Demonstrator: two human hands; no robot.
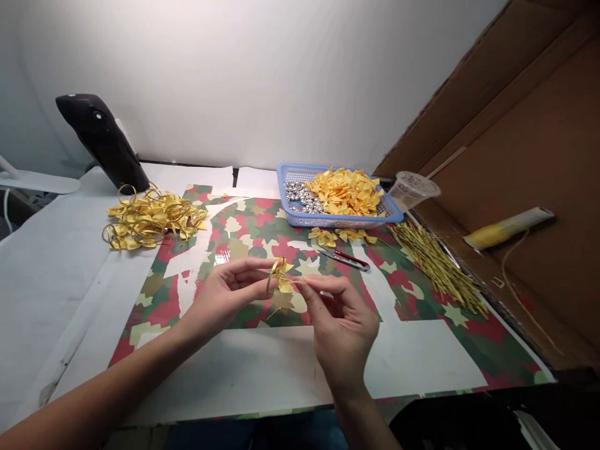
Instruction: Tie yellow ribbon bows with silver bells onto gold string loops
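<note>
My left hand (225,290) pinches a small yellow ribbon bow with a gold wire loop (279,276) above the patterned mat (187,275). My right hand (340,319) pinches the same bow from the right side, fingertips closed on its thin gold tie. Both hands hover over the middle of the mat, near the front of the table. A pile of finished gold-looped bows (150,219) lies at the back left.
A blue basket (285,178) holds yellow bows and silver beads at the back. Loose bows (340,235) and a red-handled cutter (347,258) lie before it. Gold twist ties (435,262) are heaped right. A plastic cup (412,189), cardboard wall (515,144) and black object (100,140) stand around.
</note>
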